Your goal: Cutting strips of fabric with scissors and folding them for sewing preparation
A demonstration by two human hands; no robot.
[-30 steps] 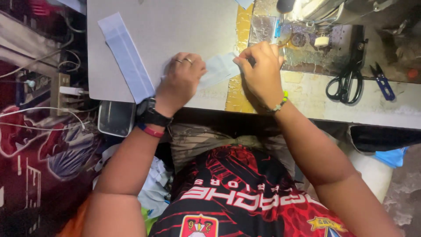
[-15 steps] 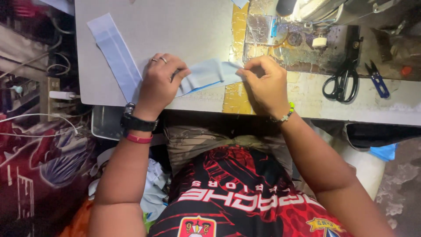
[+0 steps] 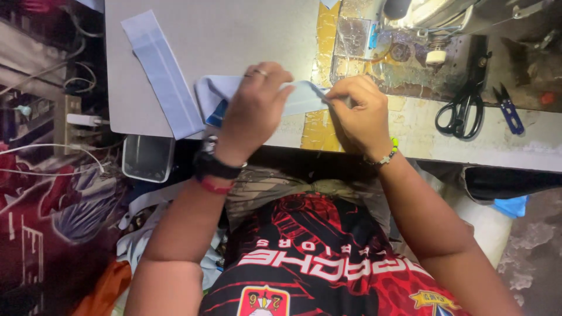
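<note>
A light blue fabric strip lies folded on the grey table, stretched between both hands. My left hand presses down on its left half, fingers curled over the cloth, a ring on one finger and a black watch at the wrist. My right hand pinches the strip's right end near the yellowed table patch. Part of the strip is hidden under my left hand.
A second pale fabric strip lies diagonally at the table's left. Black scissors and small blue snips rest at the right, beside the sewing machine base. A small grey bin hangs below the table edge.
Both hands stayed on the blue strip; the strip's left end now shows folded out beyond my left hand, and my left hand covers more of its middle.
</note>
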